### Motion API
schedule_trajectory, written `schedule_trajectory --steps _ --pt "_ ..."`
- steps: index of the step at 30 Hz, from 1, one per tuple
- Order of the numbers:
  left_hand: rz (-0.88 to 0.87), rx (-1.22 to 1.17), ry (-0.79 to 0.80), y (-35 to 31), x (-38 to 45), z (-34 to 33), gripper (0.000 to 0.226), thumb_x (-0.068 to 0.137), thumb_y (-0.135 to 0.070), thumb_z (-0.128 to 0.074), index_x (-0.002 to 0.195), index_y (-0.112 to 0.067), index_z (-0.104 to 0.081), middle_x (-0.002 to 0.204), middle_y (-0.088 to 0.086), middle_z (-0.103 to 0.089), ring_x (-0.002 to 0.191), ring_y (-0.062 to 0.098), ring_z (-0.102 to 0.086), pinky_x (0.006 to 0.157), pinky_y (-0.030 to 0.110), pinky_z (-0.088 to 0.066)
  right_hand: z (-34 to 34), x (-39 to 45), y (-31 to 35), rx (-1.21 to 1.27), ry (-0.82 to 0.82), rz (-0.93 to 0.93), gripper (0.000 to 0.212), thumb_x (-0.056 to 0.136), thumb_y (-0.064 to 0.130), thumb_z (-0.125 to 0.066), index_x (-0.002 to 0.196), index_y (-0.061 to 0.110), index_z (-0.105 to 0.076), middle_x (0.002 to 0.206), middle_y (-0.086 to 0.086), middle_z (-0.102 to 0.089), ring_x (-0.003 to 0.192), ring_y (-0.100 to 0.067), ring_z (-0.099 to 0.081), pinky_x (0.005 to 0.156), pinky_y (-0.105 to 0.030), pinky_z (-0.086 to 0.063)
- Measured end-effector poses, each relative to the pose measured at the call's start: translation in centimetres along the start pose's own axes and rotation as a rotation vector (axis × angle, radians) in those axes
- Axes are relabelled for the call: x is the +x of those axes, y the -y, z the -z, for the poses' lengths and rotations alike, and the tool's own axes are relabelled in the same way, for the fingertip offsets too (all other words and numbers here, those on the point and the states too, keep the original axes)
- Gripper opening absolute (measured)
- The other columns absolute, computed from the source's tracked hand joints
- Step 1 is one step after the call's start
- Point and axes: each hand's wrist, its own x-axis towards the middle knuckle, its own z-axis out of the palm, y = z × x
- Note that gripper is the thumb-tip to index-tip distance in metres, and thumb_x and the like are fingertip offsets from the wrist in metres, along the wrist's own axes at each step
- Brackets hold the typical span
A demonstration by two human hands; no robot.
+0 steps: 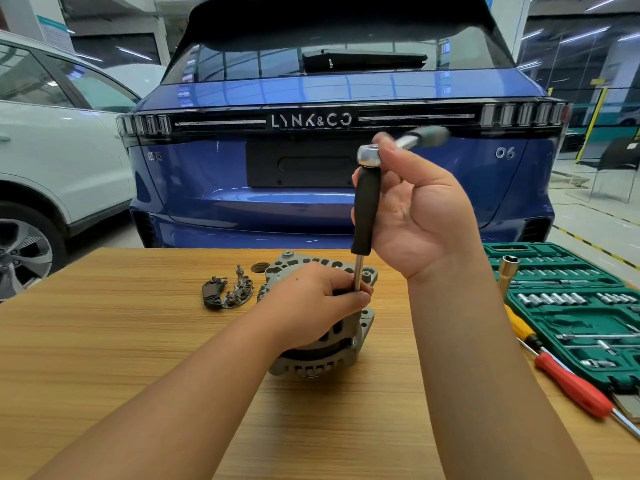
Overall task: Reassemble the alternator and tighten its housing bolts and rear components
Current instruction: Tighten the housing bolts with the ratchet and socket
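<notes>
The alternator is a grey metal lump with slots and holes in its case. It stands on the wooden counter, near the middle. The left hand lies over its top, and its fingers pinch the thin silver shaft of the tool low down. The tool stands straight up from the alternator, at the 3 o'clock side of its top. It has a black grip and a shiny head with a bar that looks blurry. The right hand is curled around the top of the tool, holding it.

At 9 o'clock from the alternator lie small dark parts. At 3 o'clock, well apart, sits a green socket set. Just beside it lies a red screwdriver. Behind the counter is a blue car.
</notes>
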Motion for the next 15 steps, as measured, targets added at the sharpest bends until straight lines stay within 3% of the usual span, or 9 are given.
schedule_trajectory --steps 4,7,9,11,13,15 --pt "-0.005 0.028 -0.008 -0.4 -0.1 0.0 0.011 0.098 -0.049 -0.057 0.095 -0.057 -0.065 0.092 -0.017 -0.072 0.081 0.008 -0.066 0.068 0.026 -0.059 0.3 0.4 -1.6 -0.336 -0.131 0.472 0.019 0.087 0.002 -0.071 0.093 0.02 -0.066 0.075 0.008 -0.067 0.071 -0.005 -0.063 0.067 -0.023 -0.051" --pt "-0.014 0.023 -0.016 -0.5 -0.1 0.0 0.016 0.099 -0.047 -0.057 0.088 -0.056 -0.064 0.087 -0.017 -0.071 0.075 0.012 -0.064 0.052 0.014 -0.049 0.3 1.0 -3.3 -0.657 -0.098 0.778 0.015 0.094 -0.002 -0.064 0.103 0.01 -0.066 0.089 0.0 -0.063 0.079 -0.009 -0.059 0.075 -0.026 -0.05" --pt "-0.008 0.003 -0.02 -0.5 -0.2 0.0 0.018 0.099 -0.048 -0.057 0.084 -0.053 -0.066 0.085 -0.01 -0.072 0.076 0.017 -0.065 0.054 0.02 -0.049 0.8 1.2 -3.9 -0.767 -0.001 0.781 0.019 0.096 0.005 -0.06 0.11 0.016 -0.065 0.102 0.005 -0.064 0.091 -0.011 -0.062 0.083 -0.03 -0.052" --pt "0.006 -0.015 -0.025 -0.4 -0.2 0.0 0.02 0.098 -0.051 -0.055 0.084 -0.049 -0.068 0.086 -0.004 -0.073 0.078 0.02 -0.066 0.059 0.025 -0.049 1.3 0.9 -4.0 -0.794 0.181 0.732 0.025 0.096 0.01 -0.052 0.114 0.023 -0.064 0.111 0.016 -0.065 0.096 -0.008 -0.062 0.084 -0.024 -0.052" --pt "0.014 -0.01 -0.031 -0.4 -0.2 0.0 0.023 0.098 -0.055 -0.052 0.086 -0.044 -0.069 0.083 -0.001 -0.071 0.068 0.018 -0.065 0.056 0.025 -0.046 1.5 0.7 -3.7 -0.651 0.33 0.611 0.032 0.096 0.023 -0.044 0.118 0.032 -0.065 0.116 0.007 -0.066 0.089 -0.018 -0.06 0.079 -0.028 -0.051" --pt "0.018 -0.002 -0.029 -0.4 -0.2 -0.1 0.024 0.098 -0.058 -0.051 0.089 -0.043 -0.068 0.08 0.0 -0.069 0.059 0.015 -0.061 0.052 0.023 -0.044 1.2 1.1 -3.1 -0.51 0.335 0.476 0.034 0.098 0.029 -0.038 0.117 0.032 -0.067 0.107 -0.003 -0.068 0.077 -0.022 -0.059 0.071 -0.031 -0.05"
